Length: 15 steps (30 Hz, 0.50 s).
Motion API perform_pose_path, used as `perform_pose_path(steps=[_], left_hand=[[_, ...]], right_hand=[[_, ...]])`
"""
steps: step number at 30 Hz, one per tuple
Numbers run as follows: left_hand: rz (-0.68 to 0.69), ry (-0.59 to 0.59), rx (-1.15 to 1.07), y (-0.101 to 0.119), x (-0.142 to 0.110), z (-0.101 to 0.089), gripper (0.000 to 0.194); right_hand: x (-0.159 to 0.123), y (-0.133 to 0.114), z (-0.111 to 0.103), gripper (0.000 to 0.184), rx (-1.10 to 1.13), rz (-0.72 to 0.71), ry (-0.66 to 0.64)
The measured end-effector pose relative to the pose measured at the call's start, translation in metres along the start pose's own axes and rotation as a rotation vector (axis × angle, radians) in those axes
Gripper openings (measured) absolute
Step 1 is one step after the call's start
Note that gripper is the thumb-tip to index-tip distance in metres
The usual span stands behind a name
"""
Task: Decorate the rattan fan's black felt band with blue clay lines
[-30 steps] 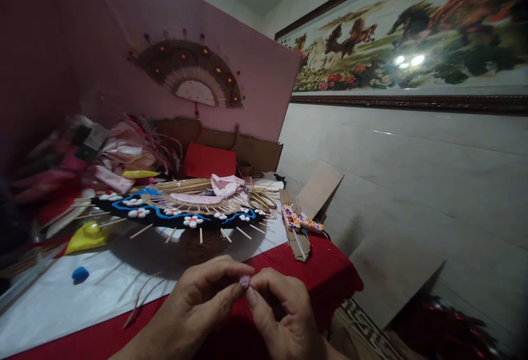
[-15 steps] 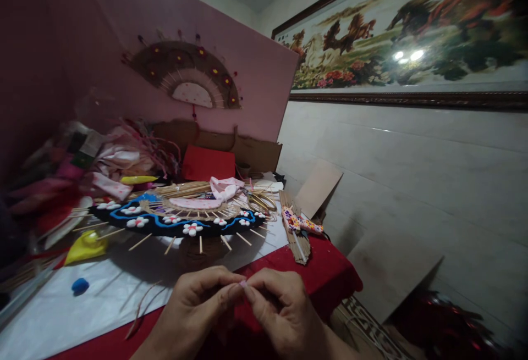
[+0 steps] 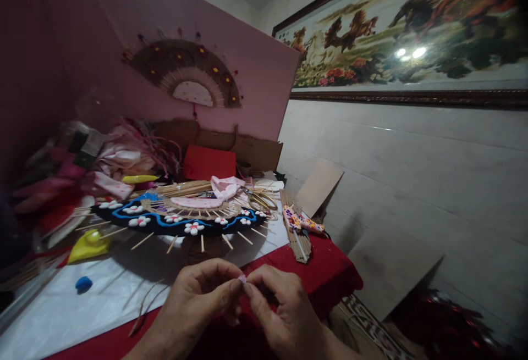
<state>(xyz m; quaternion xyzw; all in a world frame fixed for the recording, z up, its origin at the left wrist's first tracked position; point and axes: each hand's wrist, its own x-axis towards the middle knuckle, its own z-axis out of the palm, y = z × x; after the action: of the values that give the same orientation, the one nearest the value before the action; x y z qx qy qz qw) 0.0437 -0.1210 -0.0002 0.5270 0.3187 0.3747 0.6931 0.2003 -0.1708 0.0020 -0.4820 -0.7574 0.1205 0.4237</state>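
Observation:
Between the fingertips of both hands is a tiny pale pink piece [image 3: 242, 278], too small for me to tell its kind. My left hand [image 3: 202, 299] pinches it from the left with thumb and forefinger. From the other side my right hand [image 3: 284, 308] pinches it the same way. Just beyond them lies a black fan-shaped piece [image 3: 165, 229] with white flowers, blue wavy lines and thin wooden sticks poking out along its edge. A blue lump [image 3: 83, 284] rests on the white sheet [image 3: 61, 316] to the left.
A yellow bag [image 3: 88, 245] lies left of the fan. Scissors [image 3: 264, 199], bundled sticks with patterned cloth [image 3: 297, 233] and a red box [image 3: 209, 163] stand around it. Piled plastic and fabric [image 3: 124, 151] fill the back left. Red cloth [image 3: 330, 272] covers the table.
Both hands stay together at nearly the same spot, with the pink piece still pinched between them. My left hand's lower fingers show slightly more. The view has shifted a little.

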Motion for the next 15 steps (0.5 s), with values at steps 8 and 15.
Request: perform_pose_path(steps=[8, 15], left_hand=[[0.023, 0.047, 0.089, -0.007, 0.002, -0.002, 0.030], [0.073, 0.021, 0.278, -0.005, -0.005, 0.001, 0.027]], right_hand=[[-0.005, 0.004, 0.004, 0.017, -0.135, -0.126, -0.001], [0.004, -0.001, -0.011, 0.016, -0.358, -0.340, -0.185]])
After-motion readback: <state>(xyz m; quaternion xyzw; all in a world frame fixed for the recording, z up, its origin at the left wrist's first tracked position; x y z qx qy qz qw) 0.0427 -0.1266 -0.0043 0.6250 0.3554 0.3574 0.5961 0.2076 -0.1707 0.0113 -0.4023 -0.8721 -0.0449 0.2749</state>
